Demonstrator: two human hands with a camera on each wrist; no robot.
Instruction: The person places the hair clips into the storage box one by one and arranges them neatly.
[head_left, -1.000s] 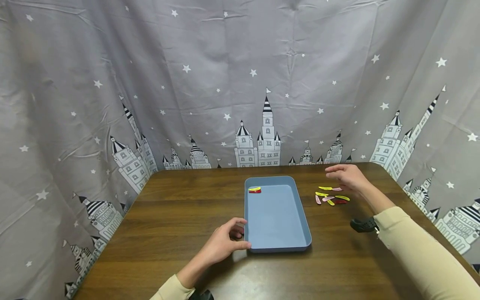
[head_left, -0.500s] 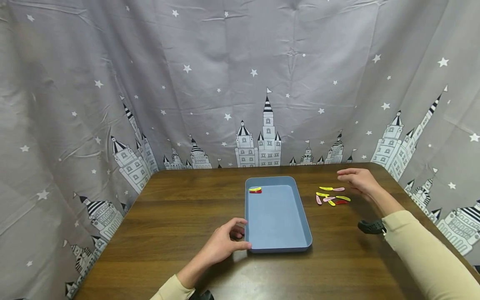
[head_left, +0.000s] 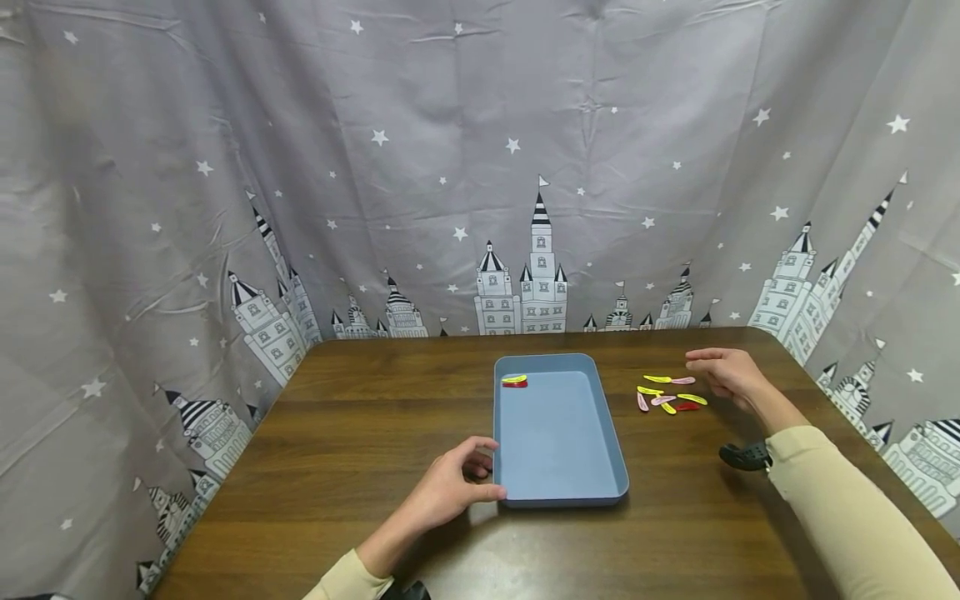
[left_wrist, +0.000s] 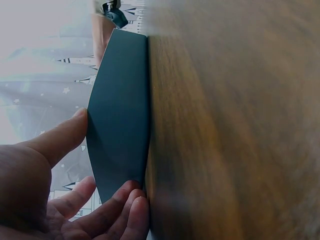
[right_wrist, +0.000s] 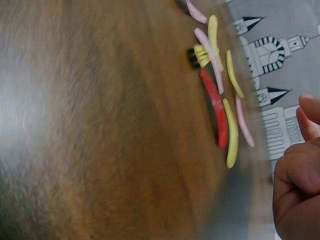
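A shallow blue-grey tray (head_left: 558, 442) lies on the wooden table. My left hand (head_left: 452, 487) rests at its near left side, thumb and fingertips apart against the outer wall (left_wrist: 120, 110) and rim. Inside the tray's far left corner lie a yellow hair clip (head_left: 514, 378) and a red hair clip (head_left: 516, 385), side by side. To the right of the tray, several yellow, pink and red hair clips (head_left: 663, 401) are scattered in a loose group. My right hand (head_left: 729, 375) hovers just right of them, fingers loosely bent, with nothing visible in it.
A grey curtain (head_left: 420, 167) printed with stars and castles hangs behind the wooden table (head_left: 375, 417). A black band (head_left: 745, 456) sits on the right wrist. In the right wrist view, a red clip (right_wrist: 215, 107) lies against other clips.
My right hand has moved right and slightly nearer to me, away from above the clips. The left hand stays at the tray, and the clips lie as before.
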